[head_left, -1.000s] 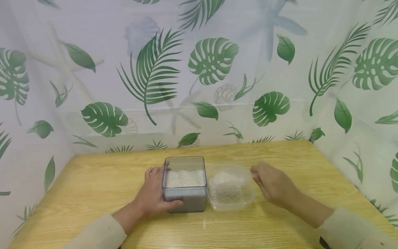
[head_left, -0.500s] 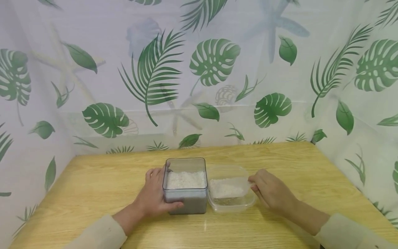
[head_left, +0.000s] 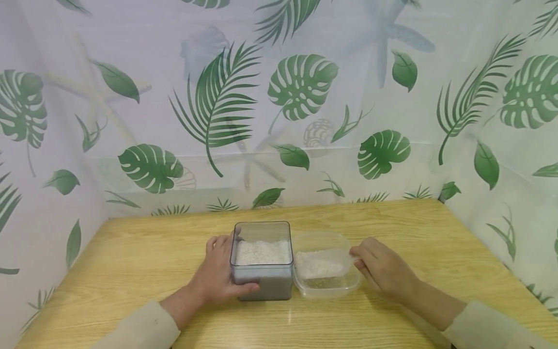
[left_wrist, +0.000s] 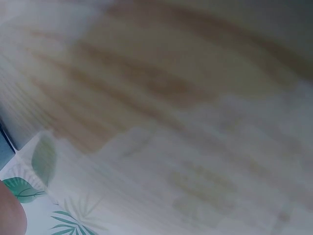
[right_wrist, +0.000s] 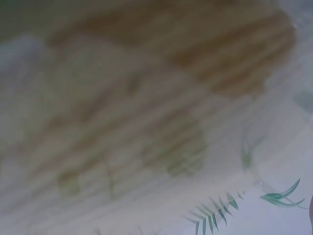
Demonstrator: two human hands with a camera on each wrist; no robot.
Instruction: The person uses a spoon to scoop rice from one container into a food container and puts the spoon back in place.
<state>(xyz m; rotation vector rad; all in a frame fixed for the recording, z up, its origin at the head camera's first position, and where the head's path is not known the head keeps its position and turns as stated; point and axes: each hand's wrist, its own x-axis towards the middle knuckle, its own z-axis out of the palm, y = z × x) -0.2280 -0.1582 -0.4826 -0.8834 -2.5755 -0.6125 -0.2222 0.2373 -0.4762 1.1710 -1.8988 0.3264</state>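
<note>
A square, see-through grey box [head_left: 266, 283] stands on the table, part filled with white grains [head_left: 263, 253] that look like rice. My left hand [head_left: 218, 271] grips its left side, thumb across the front and fingers behind the far left corner. Right beside the box sits a shallow clear plastic container [head_left: 327, 292]. Over it, my right hand [head_left: 379, 261] pinches the right end of a translucent plastic piece [head_left: 333, 266]; I cannot tell its exact shape. More white grains [head_left: 307, 259] show there. In the left wrist view, a dark box edge [left_wrist: 6, 147] appears at far left.
The wooden table [head_left: 152, 252] has its far edge against a white cloth [head_left: 322, 39] printed with green leaves, which also hangs at both sides. Both wrist views are mostly blurred cloth and table reflection.
My right hand has dipped slightly, and the translucent piece has tilted lower into the clear container. The left hand keeps its hold on the box.
</note>
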